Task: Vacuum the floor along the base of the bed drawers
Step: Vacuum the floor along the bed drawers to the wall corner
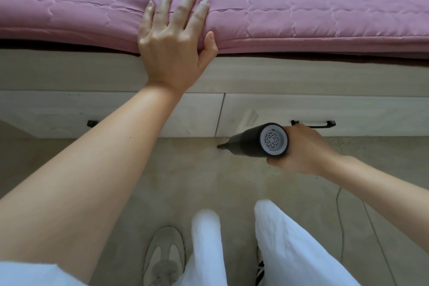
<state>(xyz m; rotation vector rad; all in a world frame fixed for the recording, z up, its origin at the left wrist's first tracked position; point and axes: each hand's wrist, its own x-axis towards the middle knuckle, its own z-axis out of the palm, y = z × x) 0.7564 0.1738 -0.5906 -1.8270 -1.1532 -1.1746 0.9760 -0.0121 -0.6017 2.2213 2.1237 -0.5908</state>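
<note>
Nearest the camera, at 6 o'clock: white trouser legs (274, 246) and a grey shoe (165, 255) on the beige floor (181, 181).

At 3 o'clock, the right hand (301, 148) is wrapped round the rear of a black handheld vacuum (260, 140), fingers curled firmly on the body. A thin cord (340, 216) trails on the floor beneath the right forearm.

The vacuum's long axis runs from the grip toward 9 o'clock, slightly downward. Its nozzle (222, 146) sits at the floor just below the seam between the two drawer fronts (301, 109). Contact with the floor cannot be confirmed.

Judgement: the strip along the drawer base extends both ways from the nozzle; the right hand alone governs the sweep.

Farthest, at 12 o'clock, the left hand (173, 42) rests flat, fingers spread, on the pink quilted mattress (301, 7) edge, apparently bracing.
</note>
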